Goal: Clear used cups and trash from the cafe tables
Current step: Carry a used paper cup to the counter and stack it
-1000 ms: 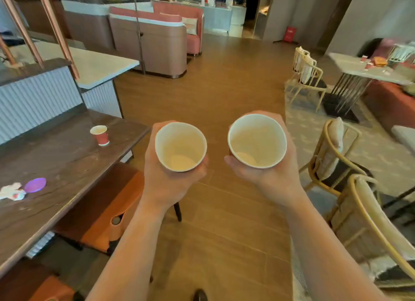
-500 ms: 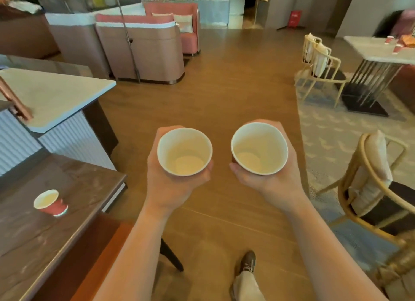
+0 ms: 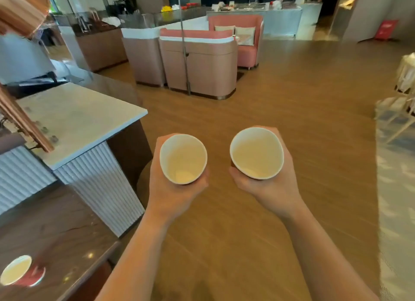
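Note:
I hold two paper cups out in front of me over the wooden floor, both upright and empty with cream insides. My left hand point(image 3: 175, 193) is wrapped around the left cup point(image 3: 183, 159). My right hand point(image 3: 267, 188) grips the slightly wider right cup point(image 3: 256, 153). The two cups sit side by side, a hand's width apart. A third cup, red outside point(image 3: 21, 271), stands on the dark wooden table point(image 3: 58, 235) at the lower left, well away from both hands.
A white marble counter point(image 3: 76, 119) on a ribbed base juts out at left, close to my left arm. Pink booth seating point(image 3: 197, 60) stands ahead, a service counter point(image 3: 253, 11) behind it. A pale chair point(image 3: 404, 98) and patterned rug point(image 3: 395, 188) lie right.
The view has moved forward and turned left: the red cup slid to the bottom-left corner, the wicker chairs dropped out on the right, the booths came closer. Both hands keep their cups.

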Tool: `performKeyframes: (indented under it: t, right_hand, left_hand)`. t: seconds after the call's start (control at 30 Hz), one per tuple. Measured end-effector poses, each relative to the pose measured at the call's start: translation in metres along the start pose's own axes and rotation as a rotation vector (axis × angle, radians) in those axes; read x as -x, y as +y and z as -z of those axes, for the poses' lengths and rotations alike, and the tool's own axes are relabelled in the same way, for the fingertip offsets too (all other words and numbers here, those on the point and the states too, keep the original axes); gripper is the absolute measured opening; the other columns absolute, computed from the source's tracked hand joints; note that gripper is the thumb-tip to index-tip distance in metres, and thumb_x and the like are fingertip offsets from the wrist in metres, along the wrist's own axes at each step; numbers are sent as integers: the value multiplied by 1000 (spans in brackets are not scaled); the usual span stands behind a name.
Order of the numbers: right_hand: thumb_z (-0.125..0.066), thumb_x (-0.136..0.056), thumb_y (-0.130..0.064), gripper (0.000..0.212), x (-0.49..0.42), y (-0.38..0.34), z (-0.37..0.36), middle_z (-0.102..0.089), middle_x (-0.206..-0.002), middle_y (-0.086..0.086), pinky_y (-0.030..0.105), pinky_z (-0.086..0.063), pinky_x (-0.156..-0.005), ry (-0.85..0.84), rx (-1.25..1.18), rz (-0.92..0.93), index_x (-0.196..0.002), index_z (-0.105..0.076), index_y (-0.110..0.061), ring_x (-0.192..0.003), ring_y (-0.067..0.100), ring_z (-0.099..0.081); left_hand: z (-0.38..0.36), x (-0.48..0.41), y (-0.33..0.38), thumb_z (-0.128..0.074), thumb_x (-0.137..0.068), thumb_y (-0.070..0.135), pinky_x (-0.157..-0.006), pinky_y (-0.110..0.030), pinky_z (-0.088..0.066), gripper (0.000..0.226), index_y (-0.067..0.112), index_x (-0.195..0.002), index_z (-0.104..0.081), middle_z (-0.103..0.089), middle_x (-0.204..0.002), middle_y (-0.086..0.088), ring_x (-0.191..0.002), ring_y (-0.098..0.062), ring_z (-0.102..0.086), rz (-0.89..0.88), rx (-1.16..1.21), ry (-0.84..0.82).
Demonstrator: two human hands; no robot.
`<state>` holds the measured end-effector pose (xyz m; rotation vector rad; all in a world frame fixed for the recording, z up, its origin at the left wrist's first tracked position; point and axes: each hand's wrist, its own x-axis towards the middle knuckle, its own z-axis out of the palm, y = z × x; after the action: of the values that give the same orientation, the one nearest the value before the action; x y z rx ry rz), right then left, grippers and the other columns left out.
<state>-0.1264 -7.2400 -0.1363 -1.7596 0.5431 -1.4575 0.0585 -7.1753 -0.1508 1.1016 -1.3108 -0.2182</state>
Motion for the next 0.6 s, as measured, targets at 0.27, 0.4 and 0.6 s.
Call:
performKeyframes:
  t: [0.27,0.4,0.6]
  right_hand:
    - [-85,-70,-27,60,-136,142,-26,-63,-108,-12,20,-51,-83,-170,-38,3,-120,-54,-17,-102,15,-67]
    - [-85,-69,-31,58,-232,206,-32,-63,-107,-13,19,-51,-82,-211,24,9,-118,-55,-21,-101,14,-66]
    - [-85,-70,-34,60,-386,285,-43,-65,-108,3,21,-53,-83,-194,54,28,-120,-54,-21,-102,18,-67]
  left_hand:
    - [-36,-106,-136,-83,-70,30,-88,-6,-49,66,32,-124,-44,-56,-113,38,-116,6,-58,57,0,91]
    - [-63,-197,-214,-88,-68,19,-87,-5,-48,70,34,-121,-45,-56,-112,38,-113,7,-59,44,35,144]
    - [-83,-347,-303,-84,-72,29,-90,-11,-51,65,29,-126,-46,-56,-117,22,-116,-2,-59,10,58,170]
